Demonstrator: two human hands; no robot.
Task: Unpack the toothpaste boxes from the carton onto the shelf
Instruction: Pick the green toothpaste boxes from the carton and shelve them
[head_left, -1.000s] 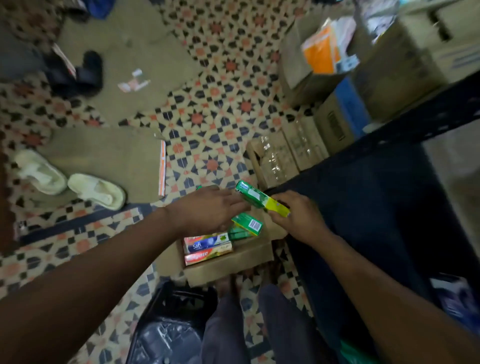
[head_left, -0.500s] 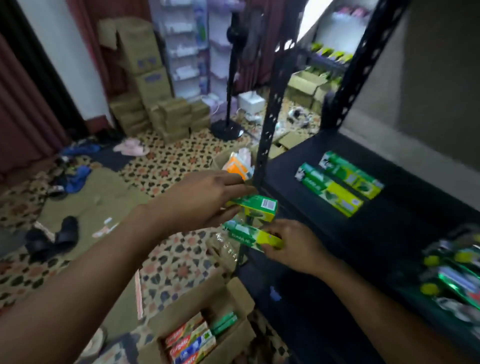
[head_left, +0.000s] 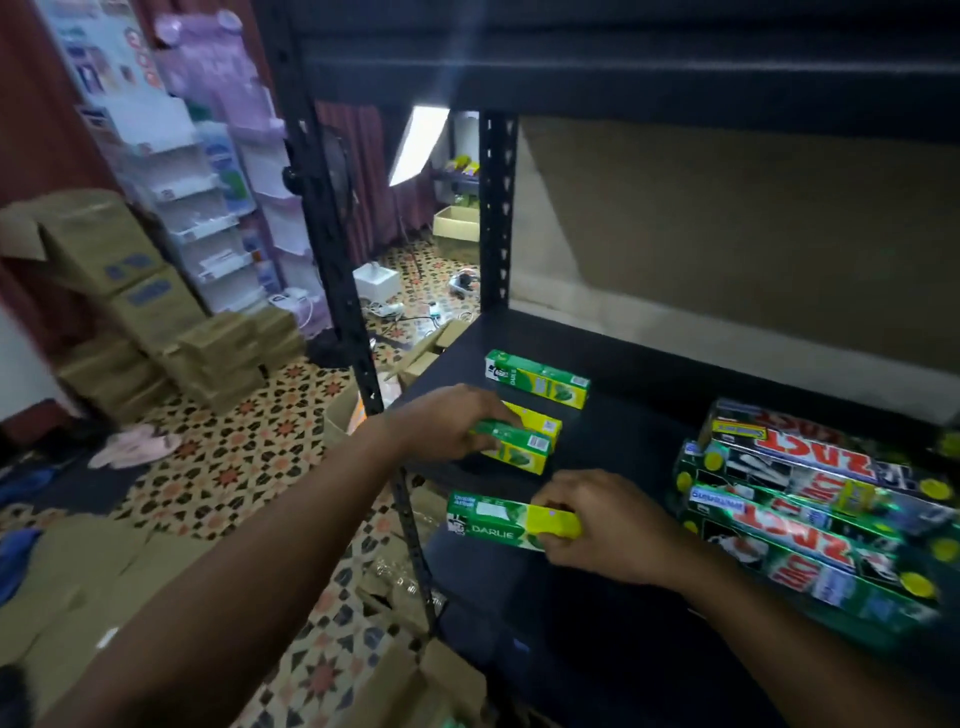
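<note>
1. The left hand (head_left: 452, 423) was curled round one end of a green toothpaste box (head_left: 522, 451), holding it low over the black shelf (head_left: 623, 457), right beside a yellow-ended box (head_left: 537, 420) lying there.
2. The right hand (head_left: 608, 525) pinched the yellow end of a Darlie box (head_left: 493, 522) at the shelf's front edge.
3. A rear box (head_left: 537, 376) lay farther back, apart from the others.
4. Stacked Zact boxes (head_left: 810, 499) sat to the right on the same board.
</note>
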